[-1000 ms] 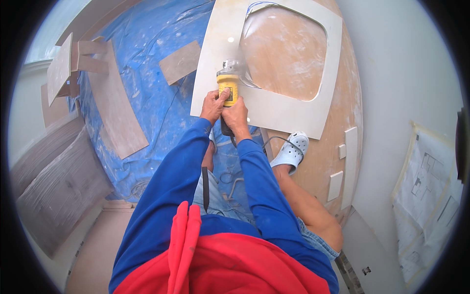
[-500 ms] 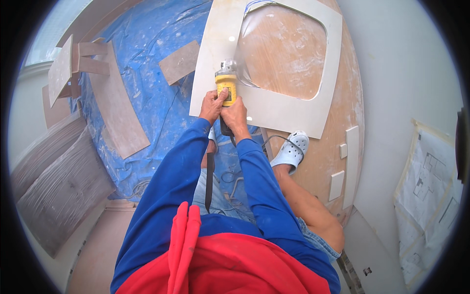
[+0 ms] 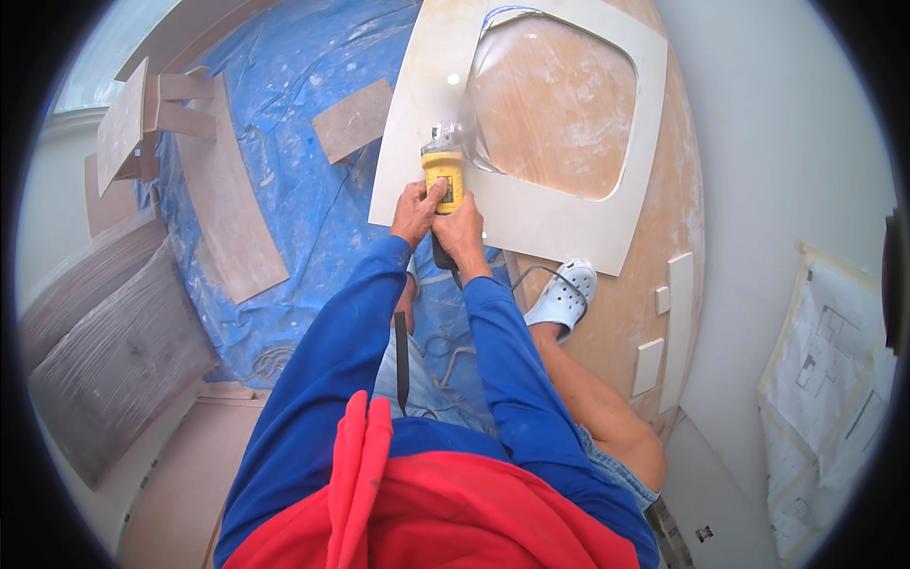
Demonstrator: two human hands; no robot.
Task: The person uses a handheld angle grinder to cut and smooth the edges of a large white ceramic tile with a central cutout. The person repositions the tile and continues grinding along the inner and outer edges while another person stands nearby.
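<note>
Two hands held one yellow angle grinder (image 3: 443,169): my left hand (image 3: 415,211) closed on the left side of its body, thumb on top, and my right hand (image 3: 461,230) wrapped its rear, just beside the left. The tool's head pointed ahead of both hands, over the white panel (image 3: 559,223). I judged it rigid, fairly heavy and front-weighted, best gripped by the body; blur perhaps hid the disc, leaving contact unclear. My blue sleeves (image 3: 332,341) reached forward, converging at the wrists.
</note>
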